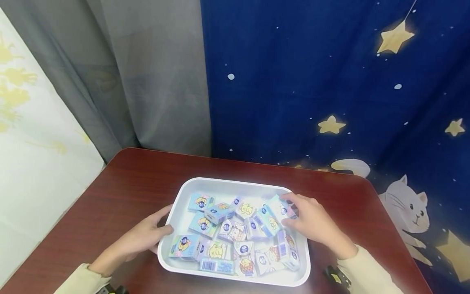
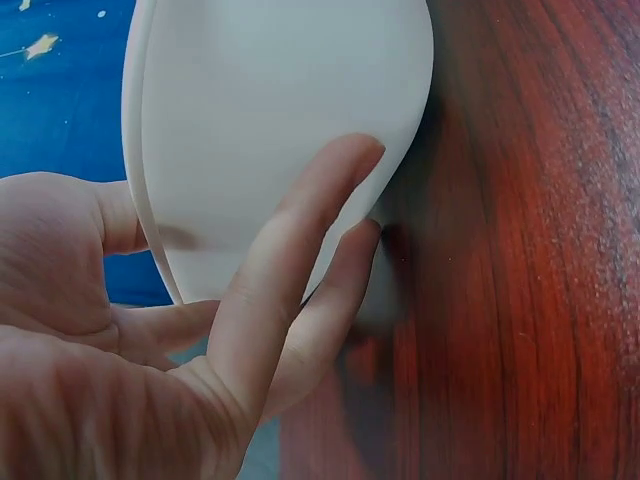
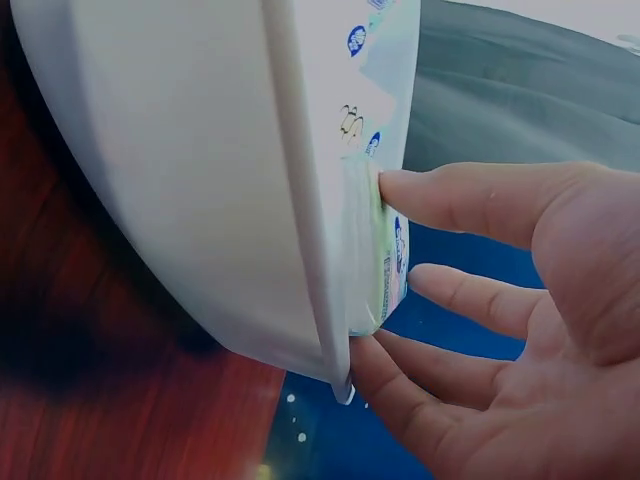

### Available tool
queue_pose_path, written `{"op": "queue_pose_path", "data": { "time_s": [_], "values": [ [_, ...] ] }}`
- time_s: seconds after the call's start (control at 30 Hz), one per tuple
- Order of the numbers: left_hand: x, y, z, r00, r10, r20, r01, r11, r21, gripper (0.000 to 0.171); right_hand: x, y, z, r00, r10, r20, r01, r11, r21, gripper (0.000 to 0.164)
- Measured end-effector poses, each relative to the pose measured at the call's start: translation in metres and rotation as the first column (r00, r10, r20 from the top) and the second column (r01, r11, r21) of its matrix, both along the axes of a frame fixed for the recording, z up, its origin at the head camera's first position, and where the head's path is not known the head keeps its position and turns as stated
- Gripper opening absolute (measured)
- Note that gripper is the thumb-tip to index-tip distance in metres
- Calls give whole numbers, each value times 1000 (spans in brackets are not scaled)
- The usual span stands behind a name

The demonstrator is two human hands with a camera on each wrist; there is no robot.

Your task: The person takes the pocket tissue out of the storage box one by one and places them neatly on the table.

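Observation:
A white plastic tray (image 1: 235, 281) stands on the table, with many small wrapped tissue packs (image 1: 211, 249) lying loosely inside, pale blue, white and lilac with cartoon prints. My left hand (image 1: 145, 234) holds the tray's left end. In the left wrist view its thumb is at the rim and two longer fingers (image 2: 290, 240) lie along the outer wall. At the far right corner my right hand (image 1: 313, 218) pinches a blue-and-white tissue pack (image 1: 280, 207) between thumb and fingers. That pack (image 3: 368, 270) shows just above the rim in the right wrist view.
The dark red wooden table (image 1: 136, 183) extends around the tray. Behind it hang a grey curtain (image 1: 165, 81) and a blue curtain (image 1: 275, 102) with stars and a cat. A white patterned sheet (image 1: 40, 134) hangs at the left.

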State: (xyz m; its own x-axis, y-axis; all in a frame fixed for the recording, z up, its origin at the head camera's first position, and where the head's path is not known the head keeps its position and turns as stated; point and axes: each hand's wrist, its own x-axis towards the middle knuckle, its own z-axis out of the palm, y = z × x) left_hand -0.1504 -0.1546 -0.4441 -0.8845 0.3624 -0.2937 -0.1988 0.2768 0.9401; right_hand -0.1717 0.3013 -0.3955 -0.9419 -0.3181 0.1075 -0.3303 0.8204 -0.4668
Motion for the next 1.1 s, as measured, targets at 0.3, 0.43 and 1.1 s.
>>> {"op": "queue_pose_path", "data": {
  "time_s": [0.3, 0.43, 1.1],
  "values": [
    [-7, -1, 1, 1000, 16, -12, -17, 1000, -25, 78, -7, -7, 1, 999, -7, 46, 6, 1000, 31, 63],
    [-13, -2, 5, 999, -20, 26, 21, 999, -35, 84, -9, -8, 1, 1000, -8, 29, 7, 999, 36, 64],
    [-51, -2, 8, 990, -126, 67, 127, 992, -18, 86, -19, 7, 4, 991, 83, 105, -66, 985, -158, 48]
  ]
}}
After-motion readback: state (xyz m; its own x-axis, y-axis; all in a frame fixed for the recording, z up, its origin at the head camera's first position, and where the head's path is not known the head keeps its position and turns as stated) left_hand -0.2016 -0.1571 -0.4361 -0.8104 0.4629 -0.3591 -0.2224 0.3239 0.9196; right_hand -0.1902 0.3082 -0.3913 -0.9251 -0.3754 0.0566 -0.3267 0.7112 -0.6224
